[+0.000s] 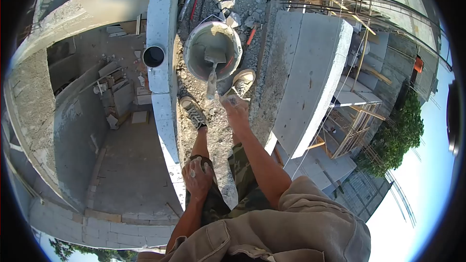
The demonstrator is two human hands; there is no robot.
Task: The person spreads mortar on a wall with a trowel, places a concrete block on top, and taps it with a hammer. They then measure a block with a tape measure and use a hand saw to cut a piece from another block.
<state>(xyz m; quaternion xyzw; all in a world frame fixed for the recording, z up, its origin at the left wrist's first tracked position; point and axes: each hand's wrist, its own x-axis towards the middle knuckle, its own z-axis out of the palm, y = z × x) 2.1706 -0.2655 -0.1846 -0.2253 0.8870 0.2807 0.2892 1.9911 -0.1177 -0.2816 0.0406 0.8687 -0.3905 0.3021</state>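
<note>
A round mortar bucket [191, 70] stands on the rubble between the walls, just ahead of my feet. Grey wet mix coats its inside. A trowel [215, 57] lies in it, blade down in the mix, its smeared handle leaning out over the near rim. My right hand [235, 110], dusty with mortar, hangs just right of that handle. Its fingers look curled together; whatever they may hold is hidden. On my left knee rests my left hand [197, 178], fingers spread over the dark cloth, holding nothing.
A pale block wall [161, 63] runs along my left, carrying a dark open-topped container [153, 56]. Beyond it drops a lower room [136, 165]. Large grey blocks [306, 73] stand at right. Broken block pieces [225, 2] and a red-handled tool [251, 35] lie near the bucket.
</note>
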